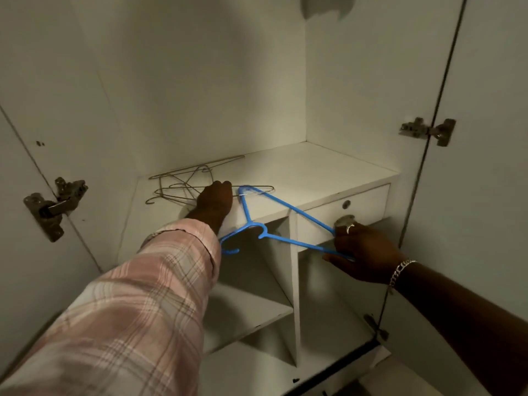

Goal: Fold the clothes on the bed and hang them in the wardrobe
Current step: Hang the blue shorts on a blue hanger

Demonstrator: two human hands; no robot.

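**White wardrobe shelf with wire hangers**

A white shelf [314, 170] forms the top of a drawer unit inside the wardrobe. On its left part lies a loose tangle of thin wire hangers [183, 181], overlapping one another, reaching from the far left toward the near edge. The left hand [214, 201] rests among them.

Inside the wardrobe [200, 81] a shelf [314, 170] runs across, with a heap of wire hangers [183, 181] lying on its left part. The left hand [214, 201] rests at the shelf's front edge, just right of that heap. Below the shelf's right half sits a drawer [368, 201] — the right hand [363, 252] is in front of it, holding one end of a plastic hanger [285, 218] that stretches leftward to the shelf edge. Open compartments [257, 281] lie beneath — door hinges [54, 207] flank both sides.
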